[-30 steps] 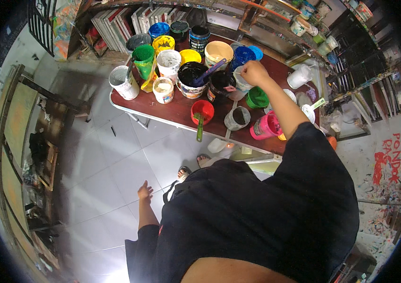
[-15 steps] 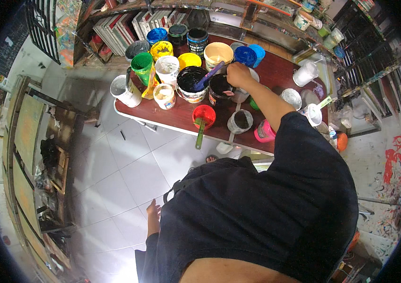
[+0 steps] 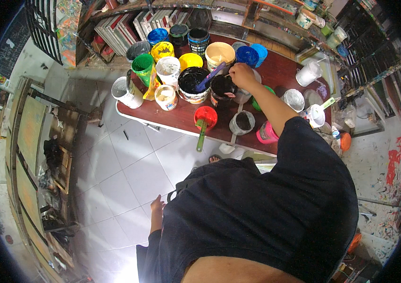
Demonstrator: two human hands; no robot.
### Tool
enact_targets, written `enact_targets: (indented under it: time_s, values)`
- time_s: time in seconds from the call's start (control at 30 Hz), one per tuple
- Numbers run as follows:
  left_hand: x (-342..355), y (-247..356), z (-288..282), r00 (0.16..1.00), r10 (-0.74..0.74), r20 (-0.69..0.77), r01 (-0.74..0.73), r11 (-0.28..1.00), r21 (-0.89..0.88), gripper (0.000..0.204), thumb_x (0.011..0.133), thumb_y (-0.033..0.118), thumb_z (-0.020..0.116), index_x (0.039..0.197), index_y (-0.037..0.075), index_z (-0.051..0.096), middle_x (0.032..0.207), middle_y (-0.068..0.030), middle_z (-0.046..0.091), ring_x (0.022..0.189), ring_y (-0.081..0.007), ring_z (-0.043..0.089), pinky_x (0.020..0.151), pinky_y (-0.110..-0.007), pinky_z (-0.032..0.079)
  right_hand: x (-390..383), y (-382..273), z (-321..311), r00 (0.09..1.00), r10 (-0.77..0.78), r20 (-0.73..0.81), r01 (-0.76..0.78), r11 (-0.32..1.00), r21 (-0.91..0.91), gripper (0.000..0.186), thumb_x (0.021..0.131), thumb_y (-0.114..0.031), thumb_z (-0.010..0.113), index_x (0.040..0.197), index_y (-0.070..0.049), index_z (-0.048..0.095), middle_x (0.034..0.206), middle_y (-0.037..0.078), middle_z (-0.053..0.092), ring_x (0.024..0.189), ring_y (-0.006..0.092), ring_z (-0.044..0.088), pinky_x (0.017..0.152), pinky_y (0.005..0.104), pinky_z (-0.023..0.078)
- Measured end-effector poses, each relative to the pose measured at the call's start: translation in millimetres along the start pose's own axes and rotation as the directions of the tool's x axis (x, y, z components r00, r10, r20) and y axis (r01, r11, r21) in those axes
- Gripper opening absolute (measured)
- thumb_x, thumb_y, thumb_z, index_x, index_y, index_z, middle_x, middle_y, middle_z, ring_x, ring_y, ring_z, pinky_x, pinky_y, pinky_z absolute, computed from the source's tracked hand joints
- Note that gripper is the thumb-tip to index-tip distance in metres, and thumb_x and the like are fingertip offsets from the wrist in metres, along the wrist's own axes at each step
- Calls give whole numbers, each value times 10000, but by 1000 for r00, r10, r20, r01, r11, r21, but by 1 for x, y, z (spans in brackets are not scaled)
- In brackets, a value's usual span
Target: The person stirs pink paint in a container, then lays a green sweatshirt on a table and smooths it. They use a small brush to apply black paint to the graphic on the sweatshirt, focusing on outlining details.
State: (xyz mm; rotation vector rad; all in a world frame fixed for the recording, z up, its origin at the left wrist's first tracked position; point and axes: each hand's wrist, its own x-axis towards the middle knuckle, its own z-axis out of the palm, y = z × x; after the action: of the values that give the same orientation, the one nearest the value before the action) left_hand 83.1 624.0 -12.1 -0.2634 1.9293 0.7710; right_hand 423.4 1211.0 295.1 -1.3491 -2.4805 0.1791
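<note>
My right hand (image 3: pixel 242 76) reaches over the table, fingers closed, at the far right rim of a small pot of black paint (image 3: pixel 222 89). A thin bit shows by its fingertips, too small to name. Just left stands a larger white bucket of black paint (image 3: pixel 192 97), a purple spatula (image 3: pixel 212 77) leaning out of it. A white pot and a blue tub (image 3: pixel 246 56) lie beyond the hand. Nearer me is a red pot (image 3: pixel 206 114) with a green-handled tool (image 3: pixel 201 137) in it. My left hand (image 3: pixel 157 205) hangs low over the floor, fingers apart, holding nothing.
Several paint pots crowd the dark red table (image 3: pixel 276 70), among them a green one (image 3: pixel 143 66), a grey one (image 3: pixel 242 123) and a pink one (image 3: pixel 267 133). Framed screens (image 3: pixel 118 35) stand on the shelf behind. A wooden rack (image 3: pixel 26 137) runs along the left.
My right hand has shifted slightly within the view, still by the black paint pot, and its fingers look turned. The whole scene has moved slightly right and down. My left hand stays low.
</note>
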Motion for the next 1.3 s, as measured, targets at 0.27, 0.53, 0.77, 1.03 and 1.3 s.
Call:
enact_targets:
  time_s: [0.27,0.53,0.77,1.03,1.3]
  values:
    - [49,-24,4,997,80,-21,-74,975,210,628,853,476,556,1162,-71,539,1017,-195,634,854,-251,657,720,-346,504,-8,8,4,994,-48,-97,50,998,24,33,703,-97,640,698,-76,665,766,118,599,764,324,585,676,430,461]
    - [73,-36,-6,856,365,365,-375,-45,926,515,869,468,532,1139,35,603,1008,-174,655,908,-253,652,774,-366,489,-13,4,-1,993,-53,-103,57,998,36,38,706,-92,629,703,-72,662,763,115,586,768,326,579,681,434,456]
    - [63,-34,1,976,205,77,-196,657,728,604,887,527,438,1142,1,588,1031,-180,651,931,-241,646,830,-324,464,-14,10,-1,988,-40,-150,55,994,96,54,719,-93,637,745,-62,674,771,116,599,763,319,585,682,421,461]
    - [41,-34,7,996,6,-83,18,958,287,647,841,491,547,1073,-112,577,978,-156,671,886,-242,645,803,-344,472,-19,7,-25,984,116,-137,-50,910,412,125,765,-126,659,857,-48,690,821,112,637,766,265,623,702,353,486]
    - [41,-29,8,995,74,-65,-45,929,366,658,834,530,525,1050,-87,598,964,-158,673,894,-252,642,802,-354,468,-21,5,-48,990,-25,-137,73,931,356,129,778,-140,645,855,-44,686,801,110,637,744,268,628,689,351,497]
